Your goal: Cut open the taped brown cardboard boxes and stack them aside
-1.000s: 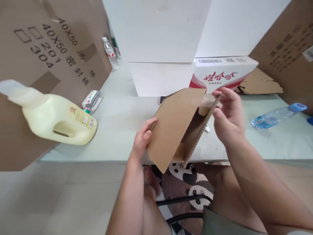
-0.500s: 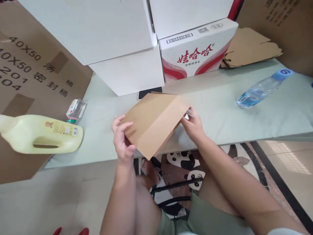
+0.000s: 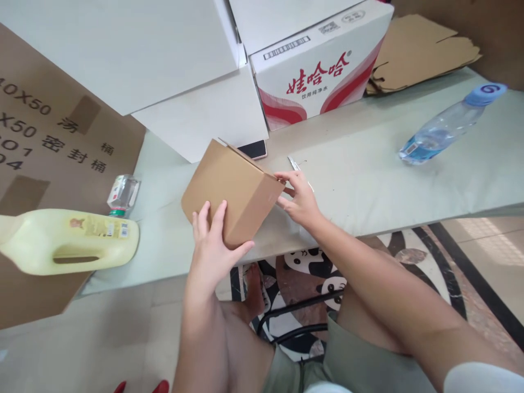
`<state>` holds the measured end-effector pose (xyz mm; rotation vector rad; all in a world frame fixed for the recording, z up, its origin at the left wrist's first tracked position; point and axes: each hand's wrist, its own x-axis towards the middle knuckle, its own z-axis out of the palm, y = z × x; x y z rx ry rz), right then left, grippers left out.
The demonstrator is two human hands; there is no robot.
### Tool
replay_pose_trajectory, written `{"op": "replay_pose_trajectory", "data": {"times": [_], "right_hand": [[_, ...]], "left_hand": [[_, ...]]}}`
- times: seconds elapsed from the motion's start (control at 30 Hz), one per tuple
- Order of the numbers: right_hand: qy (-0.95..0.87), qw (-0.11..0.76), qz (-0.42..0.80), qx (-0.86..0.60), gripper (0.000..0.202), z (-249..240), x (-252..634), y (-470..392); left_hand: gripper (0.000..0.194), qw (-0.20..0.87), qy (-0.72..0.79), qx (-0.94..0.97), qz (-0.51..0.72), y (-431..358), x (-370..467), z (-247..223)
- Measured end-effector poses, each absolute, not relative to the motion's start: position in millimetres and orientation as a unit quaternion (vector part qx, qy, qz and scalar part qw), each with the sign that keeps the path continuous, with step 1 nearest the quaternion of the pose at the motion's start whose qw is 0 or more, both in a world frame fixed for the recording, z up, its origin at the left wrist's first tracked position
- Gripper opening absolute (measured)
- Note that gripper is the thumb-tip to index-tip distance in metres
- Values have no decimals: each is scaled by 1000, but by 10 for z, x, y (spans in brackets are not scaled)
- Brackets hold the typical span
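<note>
A brown cardboard box (image 3: pixel 229 185) sits tilted above the green-covered table, two of its faces showing. Spread over its near left face is my left hand (image 3: pixel 213 240), fingers apart and the thumb along the lower edge. At the box's right end, the fingertips of my right hand (image 3: pixel 298 199) touch its edge; whatever is between them is too small to make out. Just behind that hand a thin silver tool (image 3: pixel 293 163) lies partly covered on the table. A dark phone (image 3: pixel 254 149) rests behind the box.
White boxes (image 3: pixel 204 109) and a red-and-white carton (image 3: pixel 319 82) stand at the back. Flattened cardboard (image 3: pixel 421 52) and a water bottle (image 3: pixel 438 134) are on the right. On the left are a yellow jug (image 3: pixel 73 240), a small clear bottle (image 3: pixel 123 192) and a large carton (image 3: pixel 61 136).
The box has turned and moved left, with its body now opened out. My left hand has shifted onto its face, and my right hand has moved left, uncovering the silver tool.
</note>
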<state>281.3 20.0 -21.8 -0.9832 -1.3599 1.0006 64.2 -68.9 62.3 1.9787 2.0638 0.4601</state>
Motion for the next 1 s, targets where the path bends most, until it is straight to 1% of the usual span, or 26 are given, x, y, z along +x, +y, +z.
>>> {"op": "replay_pose_trajectory", "data": {"times": [0.13, 0.23, 0.37, 0.5, 0.63, 0.77, 1.0], "right_hand": [[-635, 574, 351, -379, 53, -132, 2799, 161], [-647, 585, 305, -383, 48, -94, 2754, 188], [-650, 578, 317, -378, 42, -66, 2672, 215], [-656, 570, 345, -356, 44, -69, 2669, 186], [-659, 567, 390, -304, 50, -85, 2700, 140], [-647, 574, 381, -326, 57, -99, 2660, 132], [-594, 623, 346, -374, 45, -128, 2547, 203]], "left_hand": [[102, 92, 679, 689, 235, -605, 465, 438], [103, 68, 648, 705, 282, -533, 347, 291], [104, 35, 626, 710, 321, -486, 301, 188], [102, 32, 621, 711, 329, -478, 315, 162], [103, 32, 618, 710, 336, -482, 332, 151], [102, 28, 617, 714, 331, -480, 343, 146], [101, 41, 623, 716, 312, -464, 332, 141]]}}
